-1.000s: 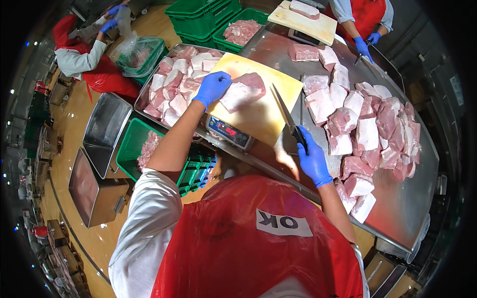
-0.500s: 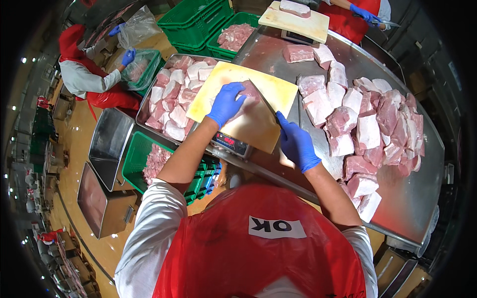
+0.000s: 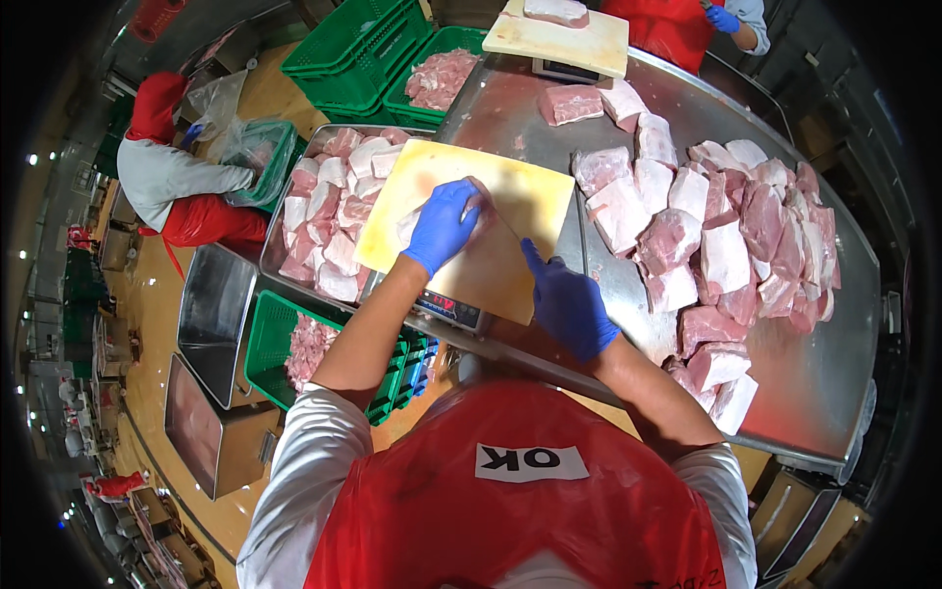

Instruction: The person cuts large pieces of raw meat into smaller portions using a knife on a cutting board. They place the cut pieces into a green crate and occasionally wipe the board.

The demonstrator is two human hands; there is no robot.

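A yellow cutting board (image 3: 520, 191) lies on a scale on the steel table. My left hand (image 3: 444, 224), in a blue glove, presses down on a pale piece of meat (image 3: 407, 228) on the board and covers most of it. My right hand (image 3: 569, 306), also in a blue glove, grips a knife (image 3: 502, 221). Its index finger lies along the back of the blade, and the thin blade reaches in under my left hand's fingertips. A red apron covers my chest.
Several raw meat chunks (image 3: 726, 236) are piled on the steel table (image 3: 814, 373) to the right. A metal tray (image 3: 280, 280) of cut pieces sits left of the board. Green crates (image 3: 270, 344) stand below. A co-worker (image 3: 167, 177) bends at far left, and another stands behind a white board (image 3: 564, 39).
My right hand has brought the knife from the board's right edge in to the meat under my left hand. My left hand has stayed on the meat.
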